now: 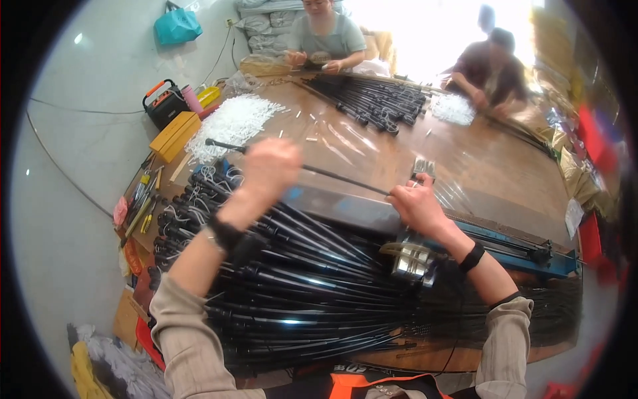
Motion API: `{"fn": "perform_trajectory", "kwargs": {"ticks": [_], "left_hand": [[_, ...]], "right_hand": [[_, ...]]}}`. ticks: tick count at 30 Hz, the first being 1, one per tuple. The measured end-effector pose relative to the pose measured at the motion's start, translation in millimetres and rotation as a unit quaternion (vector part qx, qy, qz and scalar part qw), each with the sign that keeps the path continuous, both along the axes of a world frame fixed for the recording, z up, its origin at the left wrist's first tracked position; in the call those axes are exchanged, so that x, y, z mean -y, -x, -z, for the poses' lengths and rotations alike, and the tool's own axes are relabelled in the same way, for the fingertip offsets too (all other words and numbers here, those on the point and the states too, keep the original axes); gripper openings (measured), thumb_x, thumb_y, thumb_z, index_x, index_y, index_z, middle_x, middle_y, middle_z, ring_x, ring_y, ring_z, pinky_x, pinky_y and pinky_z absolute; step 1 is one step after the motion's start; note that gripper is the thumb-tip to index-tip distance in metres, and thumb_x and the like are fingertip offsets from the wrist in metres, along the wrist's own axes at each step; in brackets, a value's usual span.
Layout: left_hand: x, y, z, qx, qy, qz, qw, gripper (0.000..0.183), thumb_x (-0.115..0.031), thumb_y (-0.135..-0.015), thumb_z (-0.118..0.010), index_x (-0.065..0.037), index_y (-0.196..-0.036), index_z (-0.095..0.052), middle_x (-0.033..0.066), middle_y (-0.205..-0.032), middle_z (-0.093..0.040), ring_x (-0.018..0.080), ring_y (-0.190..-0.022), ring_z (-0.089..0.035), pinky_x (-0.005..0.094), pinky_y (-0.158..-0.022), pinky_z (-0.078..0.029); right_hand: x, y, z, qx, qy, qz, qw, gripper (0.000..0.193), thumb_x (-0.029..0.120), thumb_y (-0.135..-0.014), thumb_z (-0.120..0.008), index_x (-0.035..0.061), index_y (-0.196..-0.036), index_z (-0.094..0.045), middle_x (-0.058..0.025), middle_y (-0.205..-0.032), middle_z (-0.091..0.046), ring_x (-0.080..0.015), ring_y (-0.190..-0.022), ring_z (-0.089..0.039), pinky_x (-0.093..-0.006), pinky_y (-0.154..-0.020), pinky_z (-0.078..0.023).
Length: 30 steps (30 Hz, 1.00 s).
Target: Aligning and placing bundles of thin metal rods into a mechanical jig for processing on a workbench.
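A thin black rod (345, 179) with a knobbed end at its left is held slantwise above the table. My left hand (272, 163), blurred by motion, is closed round it near the knobbed end. At its other end, my right hand (419, 205) pinches the rod beside a small metal block (423, 166). A shiny metal clamp-like fixture (413, 259) sits just below my right wrist. Under my forearms lies a thick pile of black rods (299, 279), many with grey cord loops at their left ends.
White small tubes (232, 123) are heaped at the far left, by a yellow box (174, 135). Another rod bundle (372, 100) lies across the brown table (492, 169), with two people beyond. A blue rail (518, 246) runs to the right; hand tools (143, 196) lie left.
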State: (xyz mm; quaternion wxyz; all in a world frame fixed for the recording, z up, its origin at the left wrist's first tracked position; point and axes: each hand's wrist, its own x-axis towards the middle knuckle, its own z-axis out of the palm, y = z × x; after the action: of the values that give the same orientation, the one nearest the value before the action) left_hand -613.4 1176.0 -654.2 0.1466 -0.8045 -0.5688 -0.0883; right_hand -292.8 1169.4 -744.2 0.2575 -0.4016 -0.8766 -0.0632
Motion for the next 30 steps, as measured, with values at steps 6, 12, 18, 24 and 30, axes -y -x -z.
{"fn": "perform_trajectory", "kwargs": {"ticks": [6, 12, 18, 24, 30], "left_hand": [[-13, -70, 70, 0.016, -0.038, 0.321, 0.946, 0.015, -0.008, -0.080, -0.059, -0.008, -0.095, -0.062, 0.0086, -0.089, -0.065, 0.0277, -0.086, -0.066, 0.0397, -0.076, -0.052], [-13, -76, 86, 0.060, -0.010, 0.339, 0.939, 0.008, -0.010, -0.086, -0.059, -0.008, -0.093, -0.063, 0.0105, -0.089, -0.066, 0.0289, -0.085, -0.067, 0.0390, -0.073, -0.053], [-6, -96, 96, 0.123, 0.054, 0.352, 0.926, 0.011, -0.007, -0.081, -0.060, -0.007, -0.093, -0.061, 0.0124, -0.088, -0.064, 0.0340, -0.084, -0.064, 0.0432, -0.074, -0.052], [-7, -100, 110, 0.171, 0.101, 0.329, 0.923, 0.012, -0.017, -0.090, -0.061, -0.005, -0.088, -0.063, 0.0150, -0.085, -0.066, 0.0352, -0.086, -0.066, 0.0444, -0.074, -0.052], [-10, -105, 115, 0.196, 0.085, 0.350, 0.912, 0.007, -0.013, -0.089, -0.060, -0.007, -0.092, -0.063, 0.0152, -0.085, -0.064, 0.0366, -0.084, -0.063, 0.0458, -0.071, -0.051]], "right_hand": [[19, 14, -3, -0.025, -0.040, -0.020, 0.999, 0.011, 0.016, -0.088, -0.067, 0.0078, -0.083, -0.064, -0.0090, -0.065, -0.061, -0.0272, -0.073, -0.063, -0.0456, -0.094, -0.040], [50, -62, -2, -0.095, -0.006, 0.048, 0.994, 0.010, 0.015, -0.087, -0.069, 0.0056, -0.083, -0.068, -0.0100, -0.077, -0.067, -0.0294, -0.075, -0.060, -0.0411, -0.082, -0.045], [96, -155, 15, -0.080, -0.025, 0.158, 0.984, 0.012, 0.016, -0.089, -0.067, 0.0056, -0.082, -0.067, -0.0085, -0.078, -0.066, -0.0283, -0.079, -0.058, -0.0403, -0.087, -0.042], [104, -173, 14, -0.066, -0.035, 0.189, 0.979, 0.012, 0.016, -0.089, -0.067, 0.0063, -0.082, -0.067, -0.0057, -0.078, -0.065, -0.0268, -0.081, -0.057, -0.0411, -0.094, -0.039], [108, -172, 30, -0.079, -0.057, 0.209, 0.973, 0.009, 0.014, -0.089, -0.068, 0.0068, -0.084, -0.068, -0.0059, -0.079, -0.064, -0.0269, -0.085, -0.057, -0.0422, -0.096, -0.039]]}}
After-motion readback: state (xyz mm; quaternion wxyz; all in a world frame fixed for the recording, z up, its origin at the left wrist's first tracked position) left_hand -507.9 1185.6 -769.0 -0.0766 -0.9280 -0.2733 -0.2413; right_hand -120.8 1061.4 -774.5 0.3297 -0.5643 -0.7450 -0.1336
